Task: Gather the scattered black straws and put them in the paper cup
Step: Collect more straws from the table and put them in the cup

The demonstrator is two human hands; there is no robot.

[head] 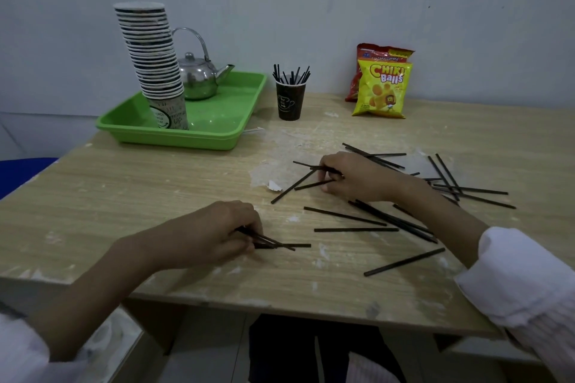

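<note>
Your left hand (224, 230) is curled around a small bunch of straws (280, 245) and holds them low on the table (140, 196), close to you. Your right hand (351, 177) is further out. Its fingers are bent around a few more straws (311, 184) that poke out to the left.

Many loose straws (356, 229) lie flat near your right arm, some crossing each other. More lie far out to the right.

The paper cup (290, 102) stands at the back of the table, well apart from both hands. It already has standing straws (292, 78) in it. Beside it is a green tray (224, 134) with a stack of cups (152, 56) and a kettle (199, 78). Two snack bags (381, 87) lean on the wall.

It looks like you are in the picking-up step, with lots left to gather. Next you will likely need to hold each bunch tight, line up the ends, and reach far back to the cup. Drop them in gently, because a light cup could tip.
</note>
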